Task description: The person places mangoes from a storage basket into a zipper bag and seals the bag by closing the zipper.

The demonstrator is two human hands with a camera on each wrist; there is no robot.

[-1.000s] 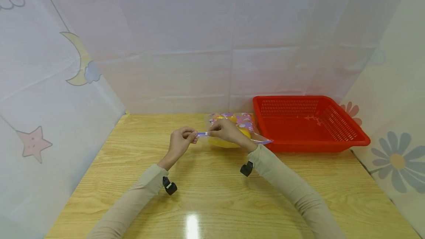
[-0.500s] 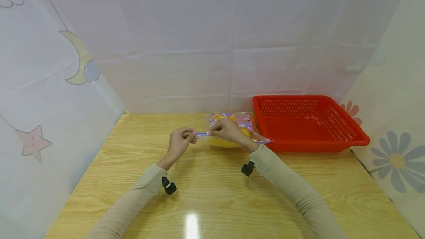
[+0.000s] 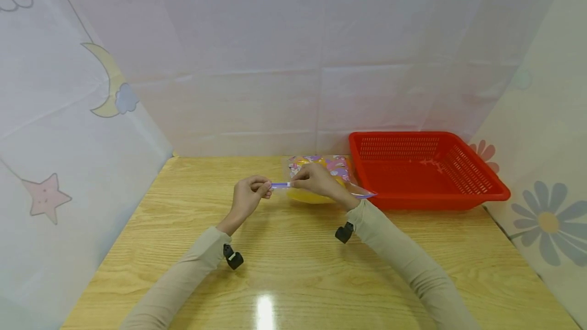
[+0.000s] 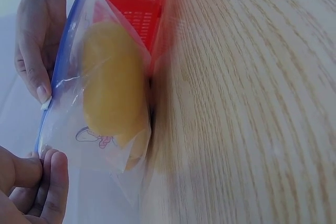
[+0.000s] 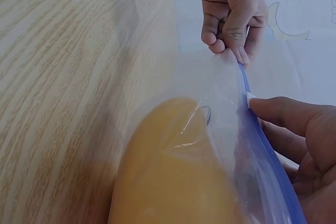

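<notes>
A clear zip bag (image 4: pixel 65 129) with a purple zip strip (image 3: pixel 278 185) stands on the table, mouth edge toward me. My left hand (image 3: pixel 247 195) pinches the left end of that strip between thumb and fingers. Just to its right, my right hand (image 3: pixel 316 180) pinches the small white slider (image 5: pixel 250 99) on the strip. Inside the bag lies a smooth, rounded yellow object (image 4: pixel 113 77), partly hidden by my right hand in the head view. Behind it show orange shapes and a pink-and-purple cartoon print (image 3: pixel 340 166). The strip's far right end (image 3: pixel 367 195) sticks out past my right wrist.
A red plastic basket (image 3: pixel 426 202) with slotted walls stands right beside the bag at the back right. The wooden table (image 3: pixel 284 264) meets a pale cloth backdrop (image 3: pixel 247 90) at the back, with printed cloth on both sides.
My right hand has slid slightly to the right with the white slider, so a longer piece of purple strip shows between the hands. The left hand stays almost in place.
</notes>
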